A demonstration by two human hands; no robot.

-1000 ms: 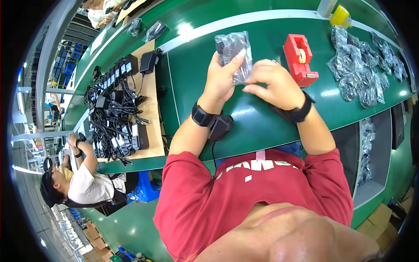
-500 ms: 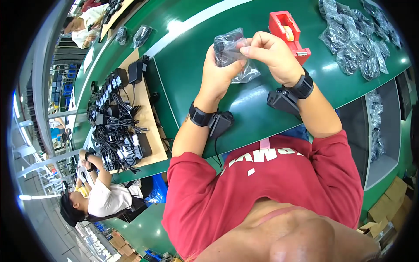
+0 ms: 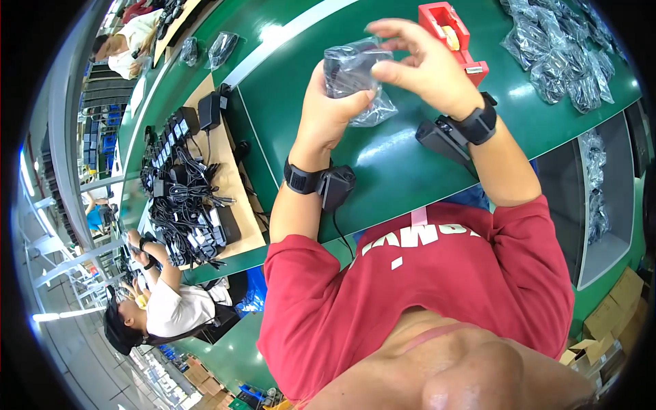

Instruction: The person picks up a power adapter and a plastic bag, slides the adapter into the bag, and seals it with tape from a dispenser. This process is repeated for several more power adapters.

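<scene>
Pinching the clear bagged adapter (image 3: 352, 78), left hand (image 3: 328, 109) clamped, right hand (image 3: 427, 68) half spread; the slick film could slip onto the counter (image 3: 383, 164)

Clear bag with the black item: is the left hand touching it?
Touching. Head view shows the left hand wrapped around the clear bag, thumb pressed on its front.

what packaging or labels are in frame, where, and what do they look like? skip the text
Clear plastic bag with a dark item inside: held up by left hand and right hand.
Pile of similar filled clear bags: green table, far right.
Brown cardboard boxes: floor, lower right.
</scene>
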